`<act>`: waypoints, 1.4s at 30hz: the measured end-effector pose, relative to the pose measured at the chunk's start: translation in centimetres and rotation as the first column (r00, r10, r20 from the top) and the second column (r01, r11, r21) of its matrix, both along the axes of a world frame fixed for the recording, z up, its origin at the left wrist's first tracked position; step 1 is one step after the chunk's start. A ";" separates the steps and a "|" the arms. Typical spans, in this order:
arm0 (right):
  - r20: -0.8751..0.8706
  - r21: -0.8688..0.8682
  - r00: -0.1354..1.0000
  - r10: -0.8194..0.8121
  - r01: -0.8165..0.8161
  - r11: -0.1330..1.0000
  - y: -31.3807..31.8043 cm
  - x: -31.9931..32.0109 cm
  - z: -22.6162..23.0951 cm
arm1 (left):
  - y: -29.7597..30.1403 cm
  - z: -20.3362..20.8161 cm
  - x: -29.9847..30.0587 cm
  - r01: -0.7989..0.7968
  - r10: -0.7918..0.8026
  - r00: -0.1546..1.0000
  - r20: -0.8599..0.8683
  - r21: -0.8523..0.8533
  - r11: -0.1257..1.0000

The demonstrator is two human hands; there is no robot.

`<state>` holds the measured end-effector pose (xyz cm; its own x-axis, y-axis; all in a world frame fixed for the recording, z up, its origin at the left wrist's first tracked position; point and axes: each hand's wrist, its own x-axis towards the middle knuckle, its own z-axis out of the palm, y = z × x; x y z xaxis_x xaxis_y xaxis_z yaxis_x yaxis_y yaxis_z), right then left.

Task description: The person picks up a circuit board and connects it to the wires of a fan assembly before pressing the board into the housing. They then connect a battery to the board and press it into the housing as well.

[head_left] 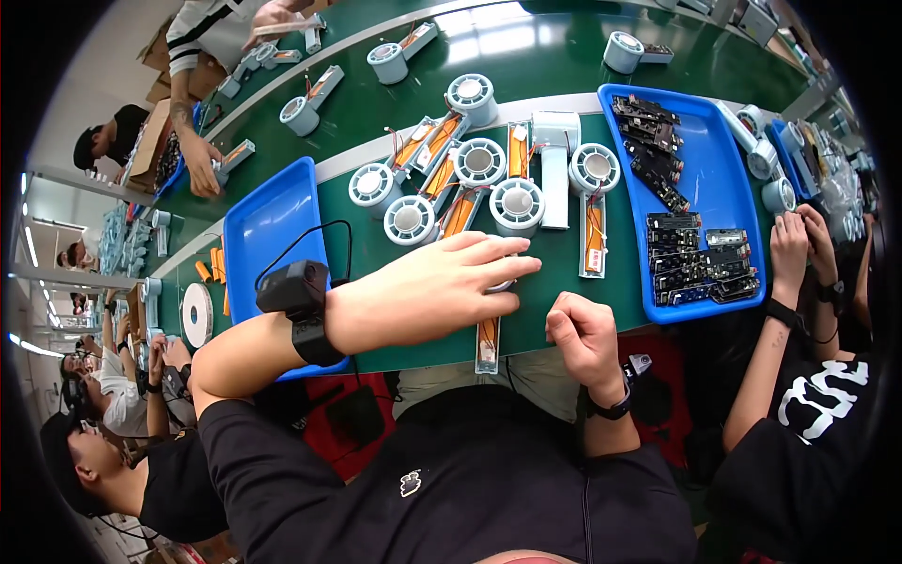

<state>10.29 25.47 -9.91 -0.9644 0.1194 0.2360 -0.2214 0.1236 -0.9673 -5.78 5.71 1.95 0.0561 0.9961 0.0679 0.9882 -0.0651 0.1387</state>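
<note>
My left hand [451, 282] lies palm down with its fingers stretched out, over the round head of a pale blue handheld fan part. Below the hand, the open handle [488, 348] of that part shows its wires; most of the head is hidden. My right hand [584, 340] is curled closed beside it, near the table's front edge, and whatever its fingers may hold is hidden. Beyond my left hand several similar fan units are grouped, such as one fan unit [517, 203] with a ringed head. Another fan unit [593, 221] has an orange strip in its handle.
A blue tray [719, 122] with several dark circuit boards [681, 258] stands at right, another blue tray [272, 221] at left by a white roll [196, 315]. Beyond, a green conveyor belt [526, 47] carries fan units. Co-workers' hands [799, 240] are at right, others at left.
</note>
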 end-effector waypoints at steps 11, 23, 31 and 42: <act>0.026 0.005 0.999 -0.028 0.028 1.000 -0.4 -0.4 0.5 | 2.4 -2.8 -28.1 -0.687 0.767 0.595 -0.242 0.343 0.641; -0.009 -0.054 0.995 -0.104 0.103 0.993 -0.2 -0.3 0.2 | -0.3 -2.4 -28.0 -0.831 0.806 0.547 -0.226 -0.035 0.555; -0.008 -0.056 0.997 -0.077 0.076 0.996 -0.2 -0.5 0.4 | -6.6 -5.2 -27.6 -0.894 0.875 0.407 -0.263 0.082 0.441; -0.017 -0.059 0.994 -0.105 0.104 0.993 -0.5 -0.4 0.1 | -6.9 -3.0 -22.8 -0.785 0.781 0.616 -0.104 -0.002 0.620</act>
<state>9.89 24.96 -9.85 -0.9411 0.2329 0.2452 -0.2299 0.0911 -0.9689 -28.62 -1.18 -1.02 -0.7430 0.6666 0.0594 0.6689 0.7425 0.0358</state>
